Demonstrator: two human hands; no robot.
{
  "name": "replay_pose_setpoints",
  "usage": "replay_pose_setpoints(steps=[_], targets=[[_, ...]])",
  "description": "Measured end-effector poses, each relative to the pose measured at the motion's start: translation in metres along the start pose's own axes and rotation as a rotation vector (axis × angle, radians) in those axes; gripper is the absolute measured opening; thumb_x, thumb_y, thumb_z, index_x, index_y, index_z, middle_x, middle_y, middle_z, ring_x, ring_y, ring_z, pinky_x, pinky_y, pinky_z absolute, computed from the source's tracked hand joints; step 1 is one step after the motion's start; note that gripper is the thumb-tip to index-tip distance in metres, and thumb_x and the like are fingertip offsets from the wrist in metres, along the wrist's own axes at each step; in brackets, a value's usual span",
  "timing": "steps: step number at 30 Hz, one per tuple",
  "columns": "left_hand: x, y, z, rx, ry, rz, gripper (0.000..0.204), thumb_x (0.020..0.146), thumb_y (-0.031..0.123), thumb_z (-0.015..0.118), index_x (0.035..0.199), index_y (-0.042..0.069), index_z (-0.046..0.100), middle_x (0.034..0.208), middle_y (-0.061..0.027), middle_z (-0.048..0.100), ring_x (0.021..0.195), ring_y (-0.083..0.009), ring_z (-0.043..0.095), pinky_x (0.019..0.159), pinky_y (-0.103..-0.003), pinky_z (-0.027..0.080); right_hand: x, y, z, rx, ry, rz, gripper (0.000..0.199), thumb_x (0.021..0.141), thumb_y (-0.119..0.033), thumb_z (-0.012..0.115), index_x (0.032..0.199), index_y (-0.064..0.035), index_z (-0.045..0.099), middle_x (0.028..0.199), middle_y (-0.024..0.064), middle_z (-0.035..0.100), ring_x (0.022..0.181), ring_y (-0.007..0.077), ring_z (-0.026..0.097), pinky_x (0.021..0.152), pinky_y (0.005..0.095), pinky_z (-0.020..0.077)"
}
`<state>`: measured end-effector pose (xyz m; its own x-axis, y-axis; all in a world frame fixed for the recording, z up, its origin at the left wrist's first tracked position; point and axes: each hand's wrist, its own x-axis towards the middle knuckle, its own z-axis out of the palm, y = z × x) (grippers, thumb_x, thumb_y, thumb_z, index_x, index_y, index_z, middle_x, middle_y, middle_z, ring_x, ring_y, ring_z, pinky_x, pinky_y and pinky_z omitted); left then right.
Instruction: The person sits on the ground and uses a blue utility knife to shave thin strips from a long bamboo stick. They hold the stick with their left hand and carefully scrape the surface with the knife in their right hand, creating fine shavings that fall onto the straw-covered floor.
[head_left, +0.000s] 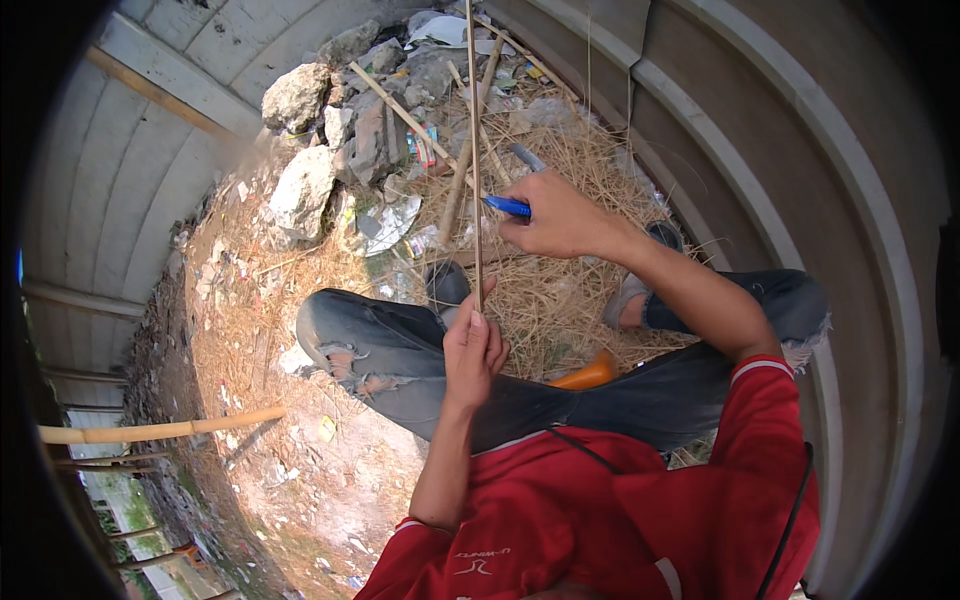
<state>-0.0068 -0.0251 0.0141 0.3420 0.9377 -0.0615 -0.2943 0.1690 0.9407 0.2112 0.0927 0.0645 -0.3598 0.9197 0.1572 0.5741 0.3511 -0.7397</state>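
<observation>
The left hand (472, 350) is closed around the lower end of a thin stick (475, 150), fingers curled and the thumb pressed against it just above the knee. From that grip the stick runs almost straight up the picture, passing the right hand and reaching the top edge over the rubble. The right hand (555, 218) sits higher and just to the right of the stick, well apart from the left hand along its length. It is clamped on a blue knife (508, 206), whose handle pokes out leftward from the fist to meet the stick; a grey blade (528, 158) shows above the knuckles, pointing up and away. The handle tip touches or nearly touches the stick; which one cannot be told.

The person sits with legs crossed in torn jeans (400, 360), wearing a red shirt (600, 510). An orange handle (590, 375) lies on the lap below the right forearm. Dry straw (560, 290) covers the ground under the hands. Beyond it lie grey rocks (305, 190) mixed with litter and several loose bamboo strips (405, 115). A thicker bamboo pole (160, 430) crosses the lower left. Curved concrete walls (760, 130) rise on both sides.
</observation>
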Motion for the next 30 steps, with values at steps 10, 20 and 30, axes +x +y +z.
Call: replay_pose_setpoints(steps=[10, 20, 30], targets=[[0.031, -0.001, 0.011, 0.029, 0.198, -0.053, 0.055, 0.107, 0.044, 0.039, 0.147, 0.006, 0.042, 0.059, 0.0076, 0.029, 0.046, -0.0023, 0.023, 0.043, -0.02, 0.023, -0.02, -0.006, 0.056, -0.402, 0.02, 0.01, 0.016, 0.075, -0.015, 0.066, 0.076, 0.0002, 0.069, 0.073, 0.0231, 0.067, 0.072, 0.0421, 0.069, 0.066, 0.0486, 0.0569], [0.039, -0.005, 0.006, -0.028, 0.247, -0.182, 0.049, 0.108, 0.041, 0.04, 0.142, 0.007, 0.05, 0.059, 0.0083, 0.027, 0.045, -0.0031, 0.021, 0.04, -0.022, 0.021, -0.027, 0.005, 0.07, -0.417, -0.105, 0.046, 0.018, 0.083, -0.016, 0.061, 0.086, -0.0026, 0.072, 0.087, 0.021, 0.07, 0.082, 0.0392, 0.07, 0.069, 0.0488, 0.056], [-0.026, -0.04, 0.037, 0.078, 0.107, -0.287, 0.055, 0.109, 0.036, 0.041, 0.153, 0.004, 0.036, 0.058, 0.0069, 0.03, 0.046, -0.0033, 0.028, 0.042, -0.021, 0.026, 0.005, 0.093, 0.016, -0.483, 0.06, 0.346, 0.016, 0.079, -0.009, 0.061, 0.087, 0.0009, 0.071, 0.091, 0.0248, 0.07, 0.091, 0.0406, 0.071, 0.077, 0.0491, 0.0574]])
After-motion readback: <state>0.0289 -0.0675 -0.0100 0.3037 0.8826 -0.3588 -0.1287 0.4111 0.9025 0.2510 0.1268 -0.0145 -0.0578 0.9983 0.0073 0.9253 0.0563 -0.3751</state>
